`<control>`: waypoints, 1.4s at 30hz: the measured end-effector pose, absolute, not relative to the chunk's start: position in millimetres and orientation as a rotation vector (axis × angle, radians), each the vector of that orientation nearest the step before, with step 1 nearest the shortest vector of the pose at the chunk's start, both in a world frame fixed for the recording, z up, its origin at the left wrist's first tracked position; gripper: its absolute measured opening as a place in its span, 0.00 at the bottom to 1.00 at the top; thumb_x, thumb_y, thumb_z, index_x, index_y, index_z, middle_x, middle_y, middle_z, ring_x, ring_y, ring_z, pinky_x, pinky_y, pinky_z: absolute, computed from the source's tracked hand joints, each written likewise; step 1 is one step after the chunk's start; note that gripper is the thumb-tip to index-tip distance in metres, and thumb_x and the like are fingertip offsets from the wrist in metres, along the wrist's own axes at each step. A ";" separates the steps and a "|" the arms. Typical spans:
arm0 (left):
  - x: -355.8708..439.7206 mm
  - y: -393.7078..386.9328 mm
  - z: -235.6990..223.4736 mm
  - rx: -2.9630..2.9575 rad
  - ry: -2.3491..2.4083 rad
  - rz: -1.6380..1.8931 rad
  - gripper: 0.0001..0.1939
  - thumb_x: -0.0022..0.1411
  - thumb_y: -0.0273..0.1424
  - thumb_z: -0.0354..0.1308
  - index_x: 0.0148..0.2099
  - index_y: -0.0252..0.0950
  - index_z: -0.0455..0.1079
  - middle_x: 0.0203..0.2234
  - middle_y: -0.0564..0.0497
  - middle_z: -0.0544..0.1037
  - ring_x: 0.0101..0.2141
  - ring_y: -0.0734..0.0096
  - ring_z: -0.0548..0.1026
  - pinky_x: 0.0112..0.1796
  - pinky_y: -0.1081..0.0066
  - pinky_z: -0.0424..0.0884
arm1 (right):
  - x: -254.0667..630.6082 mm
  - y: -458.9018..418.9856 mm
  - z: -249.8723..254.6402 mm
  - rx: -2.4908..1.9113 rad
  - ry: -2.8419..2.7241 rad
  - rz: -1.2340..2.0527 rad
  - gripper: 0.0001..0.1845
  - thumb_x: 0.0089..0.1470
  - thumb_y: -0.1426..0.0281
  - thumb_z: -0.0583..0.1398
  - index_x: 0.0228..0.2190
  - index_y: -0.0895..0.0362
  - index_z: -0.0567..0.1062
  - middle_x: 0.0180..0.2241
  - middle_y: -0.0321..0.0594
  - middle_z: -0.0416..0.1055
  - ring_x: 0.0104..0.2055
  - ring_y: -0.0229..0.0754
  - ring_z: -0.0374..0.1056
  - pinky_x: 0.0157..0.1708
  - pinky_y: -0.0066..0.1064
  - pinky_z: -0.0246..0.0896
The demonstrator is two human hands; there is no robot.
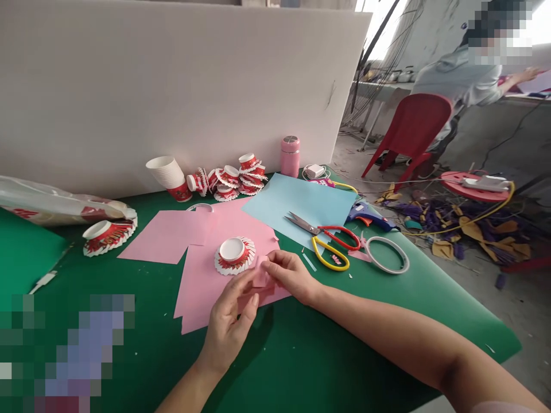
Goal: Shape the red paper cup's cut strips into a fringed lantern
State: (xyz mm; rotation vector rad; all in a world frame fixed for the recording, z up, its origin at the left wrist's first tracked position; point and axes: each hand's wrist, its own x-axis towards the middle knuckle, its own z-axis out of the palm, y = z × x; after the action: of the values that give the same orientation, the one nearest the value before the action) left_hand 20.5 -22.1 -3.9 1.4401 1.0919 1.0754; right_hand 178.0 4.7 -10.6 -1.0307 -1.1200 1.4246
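Note:
My left hand [230, 321] and my right hand [289, 274] meet over a small pink paper piece [260, 276], both pinching it just above the large pink sheet [202, 281] on the green table. A cut paper cup with splayed red-and-white fringes [235, 255] lies upside down on that sheet, right behind my fingers. Part of the small piece is hidden by my fingers.
Yellow-and-red scissors [325, 238] lie on a light blue sheet [301, 203]. A white tape ring [387, 254], a blue glue gun [365, 215], a pink bottle [290, 155], a tilted paper cup [169, 178] and several cut cups [235, 176] stand about. Another person sits on a red chair [411, 135] far right.

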 end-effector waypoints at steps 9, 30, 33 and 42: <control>19.4 -15.9 -1.3 1.433 1.142 0.921 0.10 0.54 0.38 0.61 0.29 0.36 0.72 0.22 0.53 0.74 0.26 0.70 0.72 0.29 0.72 0.71 | 184.8 -4.6 1.3 -0.933 -1.866 0.828 0.08 0.54 0.67 0.56 0.27 0.57 0.68 0.31 0.41 0.69 0.28 0.35 0.61 0.27 0.28 0.60; 20.3 -15.9 -1.3 1.022 1.069 1.086 0.08 0.52 0.34 0.63 0.30 0.34 0.73 0.24 0.51 0.78 0.31 0.66 0.77 0.36 0.65 0.75 | 178.8 -8.3 -0.9 -1.006 -1.692 0.928 0.06 0.53 0.69 0.57 0.26 0.57 0.70 0.23 0.35 0.68 0.25 0.34 0.61 0.26 0.27 0.59; 21.5 -15.5 -3.5 0.988 1.056 1.096 0.08 0.51 0.34 0.64 0.30 0.34 0.73 0.25 0.52 0.78 0.31 0.66 0.77 0.36 0.65 0.74 | 177.1 -9.0 -0.9 -0.995 -1.570 1.145 0.07 0.53 0.67 0.58 0.28 0.58 0.70 0.24 0.36 0.70 0.26 0.35 0.65 0.28 0.27 0.62; 21.5 -14.6 -7.9 0.959 1.043 1.103 0.09 0.50 0.35 0.65 0.30 0.34 0.74 0.25 0.51 0.78 0.30 0.68 0.76 0.33 0.69 0.74 | 175.6 -9.1 -6.2 -1.026 -1.565 1.151 0.08 0.53 0.67 0.58 0.28 0.59 0.69 0.24 0.35 0.70 0.25 0.34 0.65 0.25 0.24 0.61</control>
State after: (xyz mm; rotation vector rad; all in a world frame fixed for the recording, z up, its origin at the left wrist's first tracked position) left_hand 21.5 -14.6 -7.9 0.9587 1.0427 1.1031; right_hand 175.6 -9.1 -6.2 -1.0264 -1.5647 1.1511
